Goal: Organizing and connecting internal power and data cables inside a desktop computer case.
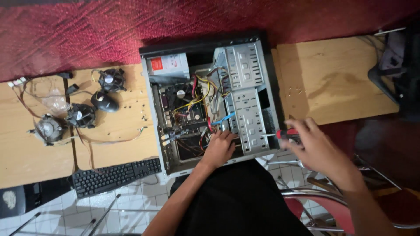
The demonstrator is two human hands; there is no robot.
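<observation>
Head view: open computer case (258,87) on desk (337,78). Left hand (218,148) inside case among cables, fingers curled, grip unclear. Right hand (317,148) fingers closed around red-handled screwdriver (286,134) at case's right edge.

A black keyboard (114,175) overhangs the worktop (26,161) edge. Three cooler fans (81,115) and a black mouse (104,101) lie near loose cables (109,140). Red carpet (87,30) lies beyond.

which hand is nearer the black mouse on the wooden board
Left. The left hand is inside the open computer case, to the right of the black mouse. The right hand, holding a red-handled screwdriver, is beyond the case's far side.
</observation>
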